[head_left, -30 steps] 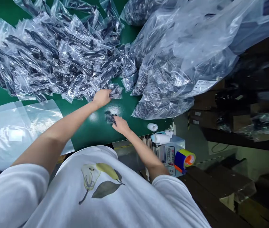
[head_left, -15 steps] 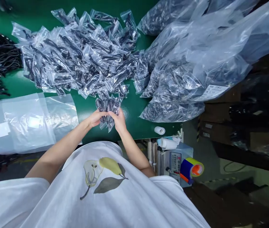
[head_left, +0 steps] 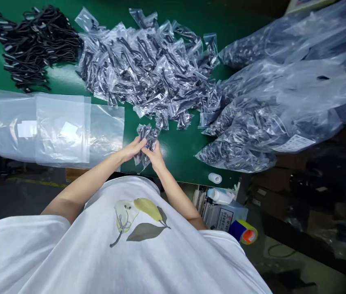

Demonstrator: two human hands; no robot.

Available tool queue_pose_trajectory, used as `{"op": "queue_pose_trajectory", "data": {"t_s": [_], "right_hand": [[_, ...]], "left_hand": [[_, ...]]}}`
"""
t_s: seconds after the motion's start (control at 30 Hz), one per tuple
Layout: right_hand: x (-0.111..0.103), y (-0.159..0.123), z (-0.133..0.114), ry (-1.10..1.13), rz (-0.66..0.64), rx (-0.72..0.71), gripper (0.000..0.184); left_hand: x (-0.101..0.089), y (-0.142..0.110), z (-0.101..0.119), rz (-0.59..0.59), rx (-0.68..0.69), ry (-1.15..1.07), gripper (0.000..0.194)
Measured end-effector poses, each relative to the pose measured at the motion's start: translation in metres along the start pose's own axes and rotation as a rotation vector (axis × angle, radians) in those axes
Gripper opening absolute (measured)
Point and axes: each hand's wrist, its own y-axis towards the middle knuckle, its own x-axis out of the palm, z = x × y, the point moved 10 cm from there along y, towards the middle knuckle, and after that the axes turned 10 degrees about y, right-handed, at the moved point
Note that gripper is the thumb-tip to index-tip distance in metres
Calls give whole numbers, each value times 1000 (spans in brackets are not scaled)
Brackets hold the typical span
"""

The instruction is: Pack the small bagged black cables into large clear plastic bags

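Between my two hands, near the front edge of the green table (head_left: 176, 159), is a bunch of small clear bags with dark cables (head_left: 149, 136) inside. My left hand (head_left: 134, 149) is closed round its left side, thumb on top. My right hand (head_left: 155, 156) grips the right side, its thumb close to the other one. Just beyond the hands lies a wide heap of similar bagged cables (head_left: 148, 69). How many bags I hold cannot be made out.
Loose black cables (head_left: 43, 45) lie back left. Flat clear plastic bags (head_left: 63, 139) with white labels are front left. Large filled plastic bags (head_left: 252, 122) stand right. A white roll (head_left: 215, 178) sits at the table edge; tape rolls (head_left: 248, 234) are below it.
My view has turned left, so the table's things appear further right and more of the loose cables shows. Both hands still hold the bunch, now drawn slightly apart from the heap.
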Motion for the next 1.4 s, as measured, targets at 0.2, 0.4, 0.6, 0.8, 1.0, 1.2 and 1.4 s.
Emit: {"op": "queue_pose_trajectory", "data": {"t_s": [0.2,0.4,0.6,0.8,1.0,1.2,1.4], "right_hand": [[-16,-7,34,-158,115,90,66],[-50,-37,68,-48,277,342,45],[-42,-56,69,-67,233,352,48],[-8,-38,65,-215,37,297,52],[97,-11,40,-808,-455,32,73],[159,-2,77,-640,-659,324,40],[232,23,72,-268,-451,234,39]], "left_hand": [[-6,-15,-17,-81,168,226,50],[-132,-26,-45,593,12,938,32],[-149,-21,-65,566,-3,964,8],[-170,-37,-65,673,-67,869,16],[-187,-85,-30,776,105,676,27],[-151,-145,1,503,348,554,35],[-37,-178,-30,-127,148,284,59]]}}
